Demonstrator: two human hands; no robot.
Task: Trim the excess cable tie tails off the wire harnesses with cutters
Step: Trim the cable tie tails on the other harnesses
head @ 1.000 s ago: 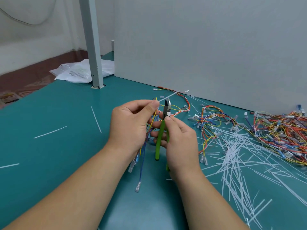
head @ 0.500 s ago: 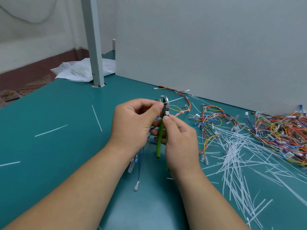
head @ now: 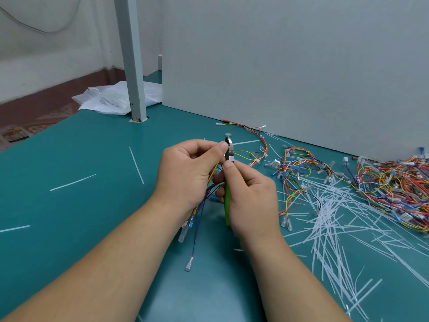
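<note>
My left hand (head: pixel 189 169) pinches a wire harness (head: pixel 197 219) of yellow, blue and dark wires; its terminal ends hang down below the hand. My right hand (head: pixel 249 198) grips green-handled cutters (head: pixel 227 198) held upright. The metal jaws (head: pixel 229 148) stick up just past my left thumb, right beside the pinched spot. Whether a tie tail sits in the jaws is hidden by my fingers.
Cut white tie tails (head: pixel 334 228) litter the teal table (head: pixel 81 205) at right; a few lie at left. A pile of harnesses (head: pixel 394 182) sits far right, more harnesses (head: pixel 294 166) lie centre-right. A grey wall panel (head: pixel 290 66) and a post (head: pixel 132 66) stand behind.
The long white tie tail that stuck out past the cutter jaws one second ago is gone from the harness. Both hands stayed together in nearly the same place.
</note>
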